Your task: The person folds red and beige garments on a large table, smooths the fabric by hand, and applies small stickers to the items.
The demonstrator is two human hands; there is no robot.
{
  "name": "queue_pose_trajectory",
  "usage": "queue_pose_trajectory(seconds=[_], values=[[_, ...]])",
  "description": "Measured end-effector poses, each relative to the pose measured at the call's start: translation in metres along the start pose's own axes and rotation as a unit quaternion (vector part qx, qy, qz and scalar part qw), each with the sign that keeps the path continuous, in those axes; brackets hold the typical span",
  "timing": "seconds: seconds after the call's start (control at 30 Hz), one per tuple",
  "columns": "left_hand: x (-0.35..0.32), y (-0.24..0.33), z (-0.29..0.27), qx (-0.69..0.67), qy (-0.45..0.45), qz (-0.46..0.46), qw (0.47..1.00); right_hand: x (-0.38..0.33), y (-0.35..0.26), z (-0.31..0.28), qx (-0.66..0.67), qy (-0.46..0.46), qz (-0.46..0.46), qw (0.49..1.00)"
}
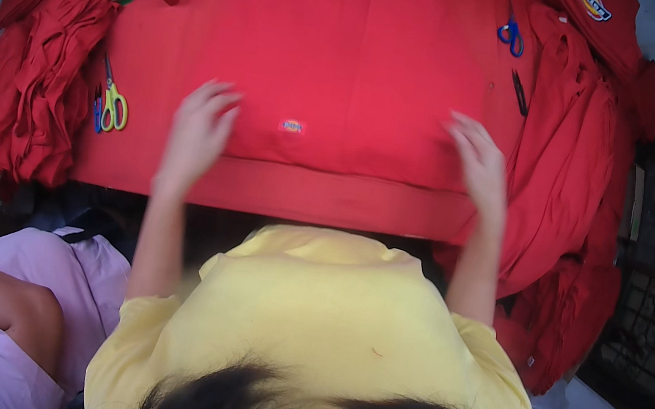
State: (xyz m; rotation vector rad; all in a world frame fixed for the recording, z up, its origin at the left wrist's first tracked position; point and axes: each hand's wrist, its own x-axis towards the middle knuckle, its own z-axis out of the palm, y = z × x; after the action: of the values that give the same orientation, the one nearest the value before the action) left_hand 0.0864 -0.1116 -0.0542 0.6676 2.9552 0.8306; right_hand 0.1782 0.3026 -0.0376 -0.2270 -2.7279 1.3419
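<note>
Fabric point(364, 82), red and smooth, lay flat on the red table point(128, 164) between both hands. The left hand point(201, 129) was at its left edge, the right hand point(481, 162) at its right, fingers loosely extended, slightly bent, gripping nothing visible. Yellow-handled scissors point(114, 109) lay left.

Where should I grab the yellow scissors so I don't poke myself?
Probably by the handle loops, coming from the near, right-hand side, where the person's left hand is. The yellow scissors lie flat with their loops toward the person and blades pointing away, so your fingers should stay off the tips. A blue tool crowds their left side.
</note>
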Motion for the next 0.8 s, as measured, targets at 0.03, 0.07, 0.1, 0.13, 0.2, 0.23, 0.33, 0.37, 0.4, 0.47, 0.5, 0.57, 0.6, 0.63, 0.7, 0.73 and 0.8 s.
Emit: queue_pose_trajectory(seconds=[0.03,0.07,0.1,0.13,0.2,0.23,0.33,0.37,0.4,0.47,0.5,0.57,0.6,0.63,0.7,0.73,0.8], values=[[0.016,0.024,0.028,-0.053,0.034,0.027,0.998,0.010,-0.013,0.040,-0.008,0.018,-0.016,1.000],[0.031,0.048,0.056,-0.045,0.052,0.079,0.995,0.022,-0.018,0.082,-0.112,0.046,-0.114,0.986],[0.042,0.059,0.077,-0.037,0.070,0.130,0.988,0.033,-0.014,0.114,-0.214,0.073,-0.211,0.951],[0.050,0.051,0.087,0.043,0.071,0.119,0.989,0.041,-0.002,0.132,-0.262,0.074,-0.206,0.940],[0.064,0.037,0.095,0.202,0.075,0.092,0.972,0.054,0.010,0.134,-0.330,0.088,-0.173,0.924],[0.064,0.029,0.097,0.201,0.070,0.073,0.974,0.057,0.017,0.130,-0.323,0.089,-0.171,0.927],[0.049,0.030,0.095,0.193,0.038,0.030,0.980,0.050,0.023,0.125,-0.311,0.078,-0.161,0.933],[0.033,0.038,0.093,0.186,0.030,0.033,0.981,0.036,0.021,0.122,-0.303,0.069,-0.158,0.937],[0.011,0.044,0.092,0.179,0.019,0.039,0.983,0.014,0.019,0.121,-0.295,0.061,-0.152,0.942],[0.013,0.041,0.088,0.143,0.003,0.045,0.989,0.012,0.013,0.115,-0.284,0.015,-0.121,0.951],[0.014,0.039,0.087,0.113,-0.010,0.042,0.993,0.014,0.007,0.105,-0.281,-0.028,-0.092,0.955],[0.039,0.044,0.084,0.039,0.009,0.071,0.997,0.038,-0.004,0.099,-0.238,0.006,-0.137,0.962],[0.075,0.046,0.088,-0.006,0.037,0.101,0.994,0.071,-0.004,0.108,-0.196,0.082,-0.204,0.956],[0.098,0.046,0.100,0.098,0.051,0.120,0.987,0.091,0.002,0.115,-0.270,0.089,-0.219,0.933],[0.125,0.037,0.113,0.203,0.070,0.138,0.967,0.122,0.026,0.117,-0.345,0.111,-0.222,0.905],[0.137,0.024,0.110,0.206,0.082,0.134,0.966,0.137,0.039,0.112,-0.347,0.127,-0.213,0.905],[0.145,0.015,0.105,0.202,0.091,0.129,0.967,0.149,0.039,0.108,-0.317,0.124,-0.204,0.918]])
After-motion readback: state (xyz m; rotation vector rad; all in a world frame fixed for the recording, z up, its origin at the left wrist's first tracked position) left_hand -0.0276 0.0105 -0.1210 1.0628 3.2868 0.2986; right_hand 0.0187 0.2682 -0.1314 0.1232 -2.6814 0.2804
